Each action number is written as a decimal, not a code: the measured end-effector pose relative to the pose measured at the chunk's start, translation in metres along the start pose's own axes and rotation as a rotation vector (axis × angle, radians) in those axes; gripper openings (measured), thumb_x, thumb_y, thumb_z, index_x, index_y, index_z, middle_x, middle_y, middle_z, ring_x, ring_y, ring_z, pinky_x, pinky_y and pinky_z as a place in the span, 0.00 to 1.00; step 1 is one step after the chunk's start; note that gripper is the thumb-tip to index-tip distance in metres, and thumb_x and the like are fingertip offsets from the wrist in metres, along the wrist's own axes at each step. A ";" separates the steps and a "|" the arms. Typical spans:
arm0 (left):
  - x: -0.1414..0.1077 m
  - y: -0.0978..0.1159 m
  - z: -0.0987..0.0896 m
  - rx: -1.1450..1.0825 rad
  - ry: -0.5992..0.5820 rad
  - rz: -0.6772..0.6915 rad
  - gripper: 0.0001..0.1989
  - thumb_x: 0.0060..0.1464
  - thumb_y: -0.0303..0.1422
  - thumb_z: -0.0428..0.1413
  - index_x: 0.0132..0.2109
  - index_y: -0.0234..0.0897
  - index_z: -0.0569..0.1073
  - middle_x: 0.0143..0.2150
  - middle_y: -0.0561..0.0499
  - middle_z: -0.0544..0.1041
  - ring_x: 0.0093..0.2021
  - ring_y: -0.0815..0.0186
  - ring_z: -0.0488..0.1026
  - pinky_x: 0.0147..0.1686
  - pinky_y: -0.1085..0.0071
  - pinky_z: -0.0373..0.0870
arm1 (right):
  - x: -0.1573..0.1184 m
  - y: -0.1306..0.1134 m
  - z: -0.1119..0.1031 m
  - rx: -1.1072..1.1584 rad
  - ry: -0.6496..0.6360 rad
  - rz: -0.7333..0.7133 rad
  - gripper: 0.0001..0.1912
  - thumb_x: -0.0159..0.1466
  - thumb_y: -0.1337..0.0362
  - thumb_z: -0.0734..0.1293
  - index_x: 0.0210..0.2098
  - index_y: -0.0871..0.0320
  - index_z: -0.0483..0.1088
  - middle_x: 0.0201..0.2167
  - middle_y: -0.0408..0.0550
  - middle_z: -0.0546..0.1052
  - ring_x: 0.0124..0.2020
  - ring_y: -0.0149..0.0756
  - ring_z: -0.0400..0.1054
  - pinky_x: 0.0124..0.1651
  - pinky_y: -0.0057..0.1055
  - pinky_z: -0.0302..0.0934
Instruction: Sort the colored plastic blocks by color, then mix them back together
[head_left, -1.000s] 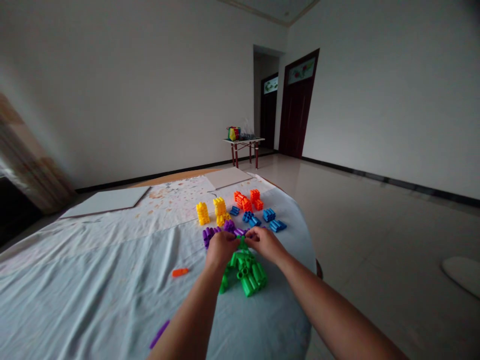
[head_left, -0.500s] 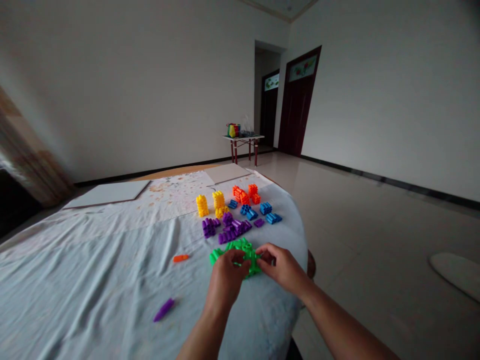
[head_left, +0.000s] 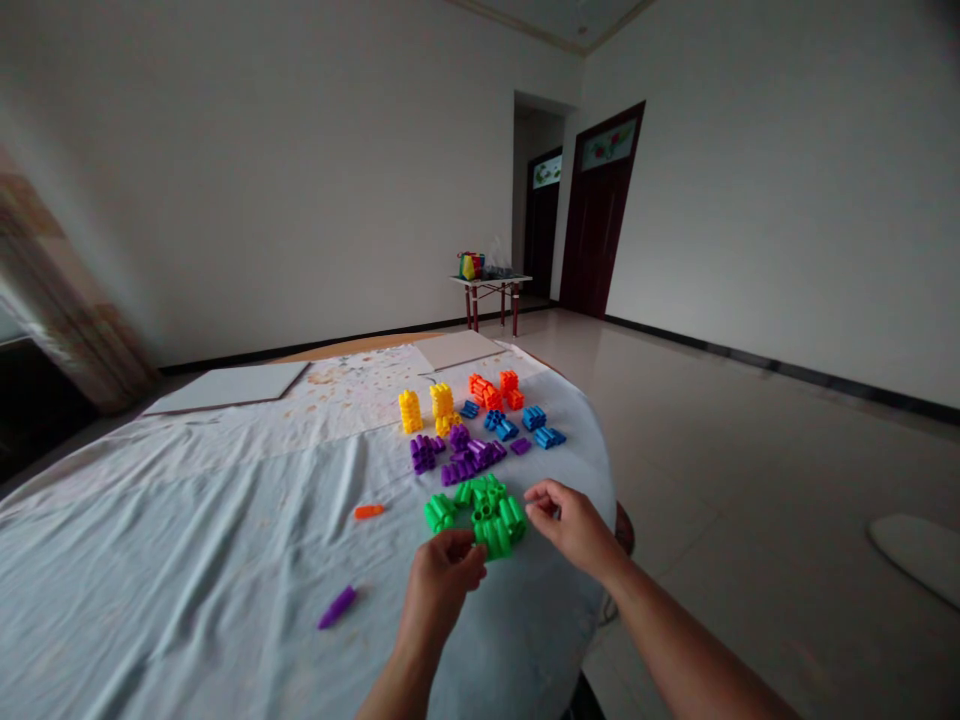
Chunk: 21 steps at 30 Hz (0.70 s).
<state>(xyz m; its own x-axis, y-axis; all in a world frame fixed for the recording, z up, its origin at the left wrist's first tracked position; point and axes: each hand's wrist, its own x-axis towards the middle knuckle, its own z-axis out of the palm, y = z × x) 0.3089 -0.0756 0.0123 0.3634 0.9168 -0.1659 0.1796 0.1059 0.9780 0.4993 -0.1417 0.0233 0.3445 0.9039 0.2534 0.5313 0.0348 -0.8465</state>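
Note:
A cluster of interlocking green plastic tube blocks [head_left: 480, 517] lies on the sheet just in front of me. My left hand [head_left: 442, 580] is below it, fingers curled, its fingertips close to the lower edge of the cluster. My right hand [head_left: 571, 525] is at its right, fingers slightly apart and nothing in them. Further back stand purple blocks [head_left: 459, 455], blue blocks [head_left: 521, 425], orange blocks [head_left: 491, 392] and yellow stacks [head_left: 424, 410]. A loose orange piece [head_left: 368, 511] and a loose purple piece [head_left: 337, 607] lie left of my hands.
The blocks rest on a pale blue sheet [head_left: 187, 520] over a rounded table, whose edge curves close to my right hand. Two white boards [head_left: 225, 388] lie at the far side. A small table [head_left: 491, 288] stands across the tiled floor near a dark door [head_left: 596, 220].
Both hands have drawn back from the green blocks and apart from each other. The green cluster now lies flatter and more spread out, and the loose purple piece has shifted slightly.

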 end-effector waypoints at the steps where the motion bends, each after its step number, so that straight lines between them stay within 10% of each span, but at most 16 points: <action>1: 0.000 -0.002 -0.002 -0.002 0.004 -0.002 0.17 0.35 0.40 0.59 0.31 0.31 0.71 0.18 0.53 0.71 0.20 0.69 0.68 0.22 0.72 0.64 | 0.004 0.001 0.000 -0.022 0.004 -0.011 0.08 0.58 0.65 0.63 0.36 0.59 0.69 0.28 0.46 0.76 0.32 0.34 0.70 0.36 0.29 0.62; 15: 0.001 -0.025 -0.027 0.071 -0.020 -0.043 0.19 0.34 0.43 0.58 0.30 0.31 0.72 0.17 0.56 0.66 0.19 0.72 0.61 0.21 0.74 0.56 | 0.051 -0.048 0.040 -0.679 -0.447 -0.367 0.10 0.52 0.65 0.72 0.36 0.55 0.77 0.34 0.51 0.73 0.44 0.44 0.63 0.47 0.37 0.55; 21: 0.002 -0.031 -0.030 0.082 -0.055 -0.058 0.19 0.36 0.43 0.56 0.32 0.31 0.72 0.18 0.56 0.67 0.19 0.71 0.62 0.21 0.73 0.57 | 0.054 -0.046 0.016 -0.431 -0.255 -0.369 0.07 0.54 0.66 0.72 0.34 0.56 0.76 0.29 0.45 0.73 0.37 0.36 0.65 0.43 0.32 0.56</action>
<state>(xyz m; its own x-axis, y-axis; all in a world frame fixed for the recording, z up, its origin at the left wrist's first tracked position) 0.2766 -0.0656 -0.0145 0.3993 0.8873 -0.2307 0.2755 0.1238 0.9533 0.4811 -0.0879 0.0683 -0.0894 0.9404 0.3281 0.8631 0.2375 -0.4456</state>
